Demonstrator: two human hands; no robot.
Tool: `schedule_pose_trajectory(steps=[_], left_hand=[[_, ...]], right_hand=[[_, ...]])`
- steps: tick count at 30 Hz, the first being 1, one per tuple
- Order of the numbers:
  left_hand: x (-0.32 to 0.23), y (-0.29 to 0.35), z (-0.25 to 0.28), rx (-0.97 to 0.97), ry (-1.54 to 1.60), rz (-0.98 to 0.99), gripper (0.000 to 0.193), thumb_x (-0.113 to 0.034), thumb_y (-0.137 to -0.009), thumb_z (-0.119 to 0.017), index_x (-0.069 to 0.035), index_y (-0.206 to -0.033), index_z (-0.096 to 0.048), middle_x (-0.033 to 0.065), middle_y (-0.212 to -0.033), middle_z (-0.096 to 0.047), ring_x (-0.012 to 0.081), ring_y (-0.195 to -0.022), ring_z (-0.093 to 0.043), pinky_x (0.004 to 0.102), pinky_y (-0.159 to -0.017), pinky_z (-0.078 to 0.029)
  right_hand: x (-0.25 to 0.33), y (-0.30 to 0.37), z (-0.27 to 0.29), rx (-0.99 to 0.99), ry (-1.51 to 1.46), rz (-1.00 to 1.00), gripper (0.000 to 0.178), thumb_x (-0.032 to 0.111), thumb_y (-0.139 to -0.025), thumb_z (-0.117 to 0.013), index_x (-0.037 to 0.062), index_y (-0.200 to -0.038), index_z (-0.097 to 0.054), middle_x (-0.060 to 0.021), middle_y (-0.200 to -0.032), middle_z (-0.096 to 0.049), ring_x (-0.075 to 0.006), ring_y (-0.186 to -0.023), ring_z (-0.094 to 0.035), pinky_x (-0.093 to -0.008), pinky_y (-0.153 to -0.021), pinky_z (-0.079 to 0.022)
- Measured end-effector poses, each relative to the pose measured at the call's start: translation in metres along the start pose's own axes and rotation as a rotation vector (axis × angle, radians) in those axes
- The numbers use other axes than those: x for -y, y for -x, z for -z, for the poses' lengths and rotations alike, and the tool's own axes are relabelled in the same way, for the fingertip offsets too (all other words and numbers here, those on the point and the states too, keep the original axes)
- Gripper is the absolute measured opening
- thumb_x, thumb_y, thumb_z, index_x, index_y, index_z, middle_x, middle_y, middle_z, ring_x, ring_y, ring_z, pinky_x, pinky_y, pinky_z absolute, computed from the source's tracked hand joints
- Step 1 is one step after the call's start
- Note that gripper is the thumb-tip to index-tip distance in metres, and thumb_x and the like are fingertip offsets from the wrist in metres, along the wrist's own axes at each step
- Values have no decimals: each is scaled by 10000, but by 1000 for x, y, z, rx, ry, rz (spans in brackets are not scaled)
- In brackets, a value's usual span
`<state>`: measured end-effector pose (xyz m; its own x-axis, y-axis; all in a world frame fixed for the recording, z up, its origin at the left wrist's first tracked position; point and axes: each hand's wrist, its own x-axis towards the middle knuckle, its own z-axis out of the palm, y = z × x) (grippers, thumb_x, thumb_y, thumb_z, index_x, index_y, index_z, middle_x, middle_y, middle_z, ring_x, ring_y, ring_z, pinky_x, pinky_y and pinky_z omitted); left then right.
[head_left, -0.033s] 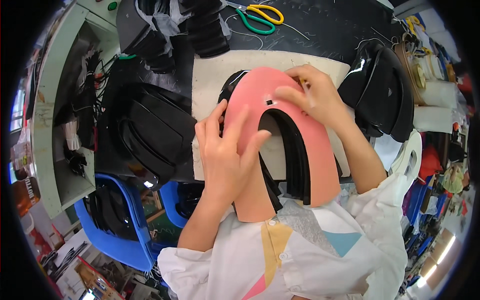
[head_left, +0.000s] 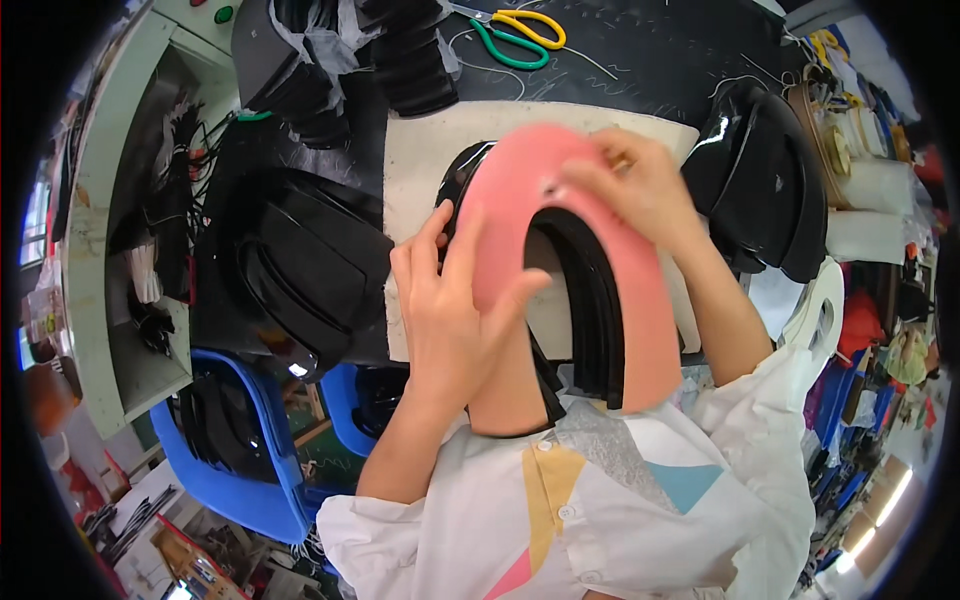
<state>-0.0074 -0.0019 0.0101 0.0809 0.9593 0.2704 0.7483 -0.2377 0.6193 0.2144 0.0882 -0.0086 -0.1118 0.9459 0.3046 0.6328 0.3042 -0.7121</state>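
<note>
1. Pink arched piece (head_left: 645, 320) taken as landmark: held above the cream sheet (head_left: 418, 145) on the black desk (head_left: 650, 75), bend pointed away from the wearer, legs reaching the patterned shirt (head_left: 680, 540).
2. Black layers (head_left: 590, 310) seen along the arch's inner edge; a glossy black rim (head_left: 462, 175) shown past its upper left side.
3. Hands set apart on the arch. Left hand (head_left: 450, 310) spread over its left side, fingertips at the outer edge, thumb stretched toward the gap between the legs.
4. Right hand (head_left: 640, 185) bent at the arch's upper right edge, thumb over the pink face; blurred, so whether anything is pinched there cannot be told.
5. Glossy black shells noted left of the arch (head_left: 300, 260) and right of it (head_left: 765, 180).
6. Scissors (head_left: 497, 17) with yellow and green handles placed beyond the arch's bend.
</note>
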Motion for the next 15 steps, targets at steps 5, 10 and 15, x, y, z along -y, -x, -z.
schedule_pose_trajectory(steps=[5, 10, 15], left_hand=[[17, -13, 2, -23, 48, 25, 665, -198, -709, -853, 6, -1282, -585, 162, -1137, -635, 296, -981, -572, 395, -840, -490], [5, -14, 8, -32, -75, -42, 690, -225, -673, -878, -17, -1272, -607, 137, -1114, -660, 272, -968, -604, 372, -853, -503], [15, -19, 1, -68, -14, -67, 664, -215, -668, -879, -30, -1250, -619, 155, -1124, -631, 302, -987, -584, 382, -866, -490]], right_hand=[[-46, -20, 66, -454, -418, -422, 208, 245, -895, -730, 41, -916, -700, 23, -731, -639, -37, -610, -549, -203, -552, -452], [-68, -19, 131, -796, -811, -286, 201, 196, -921, -702, 11, -989, -665, -61, -969, -692, -127, -830, -661, -243, -722, -530], [-76, 6, 150, -521, -1160, -211, 250, 115, -973, -612, -53, -1158, -604, -98, -976, -659, -110, -805, -626, -196, -651, -549]])
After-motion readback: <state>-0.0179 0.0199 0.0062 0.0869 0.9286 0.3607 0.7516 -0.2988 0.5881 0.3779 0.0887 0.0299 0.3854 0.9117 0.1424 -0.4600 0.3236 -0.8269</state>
